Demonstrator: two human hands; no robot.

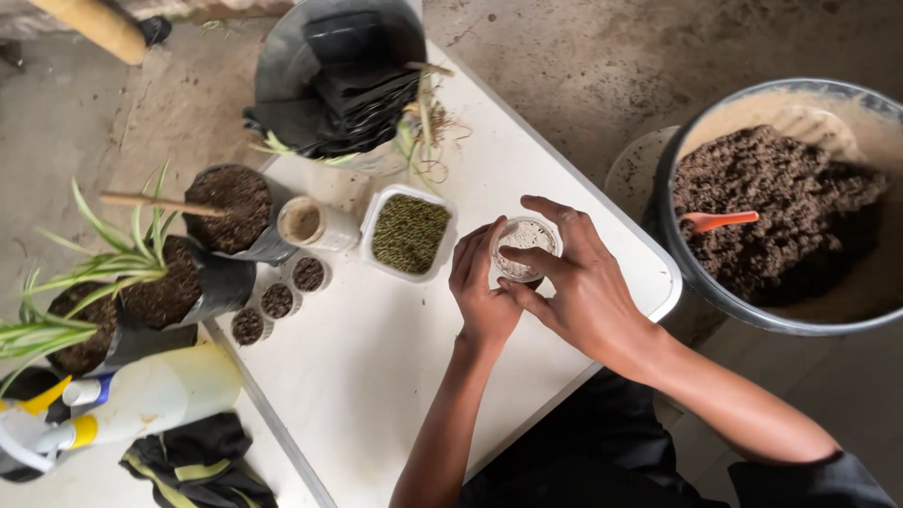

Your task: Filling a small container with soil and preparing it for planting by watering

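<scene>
You hold a small clear cup [525, 248] over the near right part of the white table [376, 376], both hands closed around it. Your left hand [482, 287] wraps its left side with curled fingers; your right hand [578, 277] reaches across from the right, thumb and fingertips pinching the rim. Pale, grainy material shows inside the cup, though you cannot tell what it is.

Just left of the cup sits a white square tub [410, 233] filled with small green seeds. Further left lies a pale jar [315, 224] on its side, and near it three little pots of soil [278, 301] stand in a slanting row. At the far end of the table, a grey bowl [329, 56] holds a stack of black plastic bags.

Left of the table stand black grow bags with striped green plants [103, 273]. A white spray bottle [141, 400] with yellow trim lies near the table's left corner. To the right, a large bucket of dark soil [781, 207] holds an orange scoop [720, 221].
</scene>
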